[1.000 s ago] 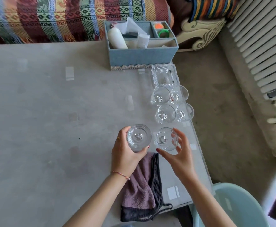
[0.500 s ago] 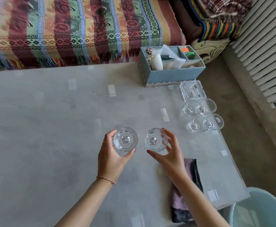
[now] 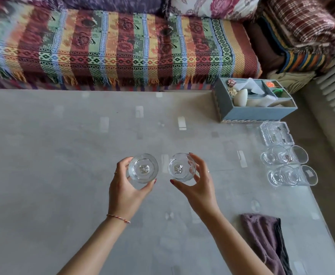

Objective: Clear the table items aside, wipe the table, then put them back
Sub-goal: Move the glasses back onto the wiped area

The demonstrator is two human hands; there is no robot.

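Over the middle of the table (image 3: 43,175), the left hand (image 3: 123,192) holds a glass (image 3: 143,168). Its fingers curl round the far left side of the glass and its thumb (image 3: 149,186) presses the near right side, so the glass sits in the curve between them. The glass is clear and round, seen from above, with a thick base that glints at the centre. A thin woven bracelet (image 3: 118,218) circles that wrist.

Just beside it, apart by a narrow gap, a second glass (image 3: 180,168) sits in the right hand (image 3: 199,193). It is tilted slightly to the left. The fingers wrap its far right side and the thumb (image 3: 177,184) reaches under its near edge. It is clear, the same shape as the first. Whether either glass touches the table cannot be told.

The table is a pale grey, matt surface under a glossy sheet that throws small bright reflections.

At the far right corner stands a blue fabric-covered box (image 3: 254,108) with compartments, holding white items. Just in front of it lies a square cut-glass dish (image 3: 275,133) with ribbed sides. Nearer along the right edge, four more clear glasses (image 3: 287,165) stand close together in two pairs. Toward the near right corner lies a fuzzy mauve cloth (image 3: 262,239) with a dark border, loosely folded.
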